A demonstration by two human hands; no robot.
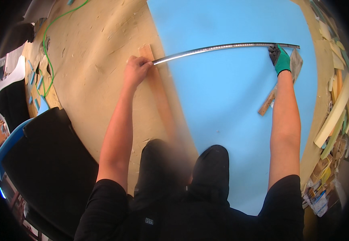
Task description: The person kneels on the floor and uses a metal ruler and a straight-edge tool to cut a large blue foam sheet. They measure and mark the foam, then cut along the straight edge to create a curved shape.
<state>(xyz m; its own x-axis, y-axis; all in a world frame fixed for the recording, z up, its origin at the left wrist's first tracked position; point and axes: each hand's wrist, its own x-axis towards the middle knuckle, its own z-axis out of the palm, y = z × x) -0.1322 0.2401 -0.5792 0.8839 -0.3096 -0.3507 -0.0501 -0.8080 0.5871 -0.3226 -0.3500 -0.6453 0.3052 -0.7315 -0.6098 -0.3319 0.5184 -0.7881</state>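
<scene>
My bare left hand grips the left end of a long metal ruler, beside the top of a wooden strip. The ruler stretches across a large blue sheet, which looks like foam. Near its right end, my right hand, in a green and dark grey glove, has its fingers on the ruler. Below that hand, a flat grey piece and a short wooden piece lie on the blue sheet, partly hidden by my forearm. Both my knees are on or just over the sheets.
A tan sheet lies under the blue one. A green cord runs along the upper left. Black padded-looking panels stand at the lower left. Foam offcuts and mixed scraps pile up along the right edge.
</scene>
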